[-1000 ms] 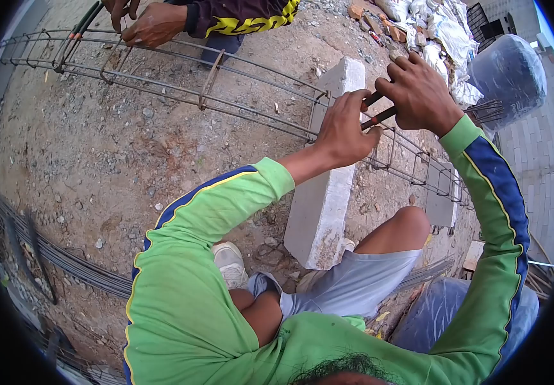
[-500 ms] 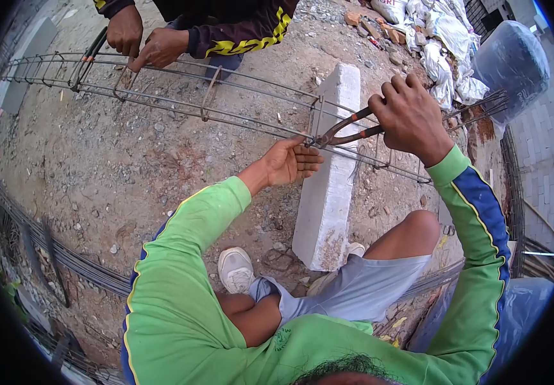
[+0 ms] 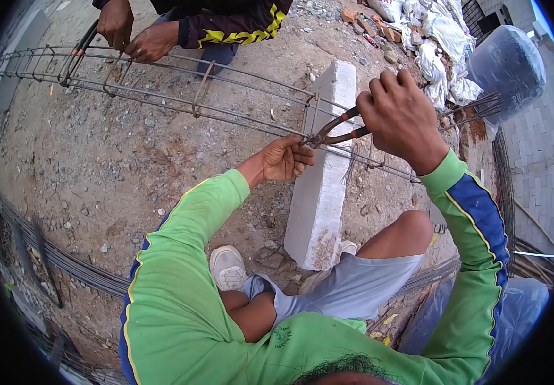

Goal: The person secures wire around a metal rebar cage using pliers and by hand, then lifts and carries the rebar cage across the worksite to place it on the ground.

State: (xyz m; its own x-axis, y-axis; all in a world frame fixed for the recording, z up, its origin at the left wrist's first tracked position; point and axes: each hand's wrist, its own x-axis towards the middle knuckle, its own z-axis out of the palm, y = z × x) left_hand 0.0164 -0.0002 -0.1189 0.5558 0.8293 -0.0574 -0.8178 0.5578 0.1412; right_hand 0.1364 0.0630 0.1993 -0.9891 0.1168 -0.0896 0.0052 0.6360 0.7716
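My right hand [image 3: 402, 119] is wrapped round the handles of a pair of pincers [image 3: 333, 131]. Their jaws sit at a joint where a stirrup meets the near rod of a long steel rebar cage [image 3: 245, 119]. Just left of the jaws, my left hand [image 3: 285, 158] has its fingers curled and its thumb against that rod; any tie wire between the fingers is too small to make out. A pale concrete block [image 3: 318, 199] lies under the cage, below both hands.
Across the cage, a co-worker's hands [image 3: 137, 40] work at another stirrup with black-handled pliers [image 3: 84, 42]. White sacks [image 3: 440, 51] and broken bricks [image 3: 379, 31] lie at the upper right, near a plastic-wrapped bundle [image 3: 508, 74]. Long steel rods [image 3: 78, 266] lie at the left.
My left hand's fingers have curled in from a more open pose at the rod. The pincers stay at the joint. The whole view has shifted slightly.
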